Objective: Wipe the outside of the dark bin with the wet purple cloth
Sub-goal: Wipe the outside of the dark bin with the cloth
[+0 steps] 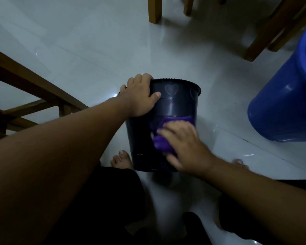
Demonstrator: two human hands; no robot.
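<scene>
The dark bin (175, 105) stands on the pale tiled floor between my bare feet, tipped toward me, with faint heart shapes below its ribbed rim. My left hand (141, 96) grips the bin's rim and upper wall on its left side. My right hand (184, 145) presses the purple cloth (162, 143) flat against the lower part of the bin's near wall. The cloth shows above and to the left of my fingers; the rest is under my palm.
A large blue bucket (286, 96) stands to the right of the bin. Wooden chair legs (155, 9) rise at the top, and a wooden frame (30, 89) lies at the left. My foot (121, 160) touches the bin's base. The floor shines wet.
</scene>
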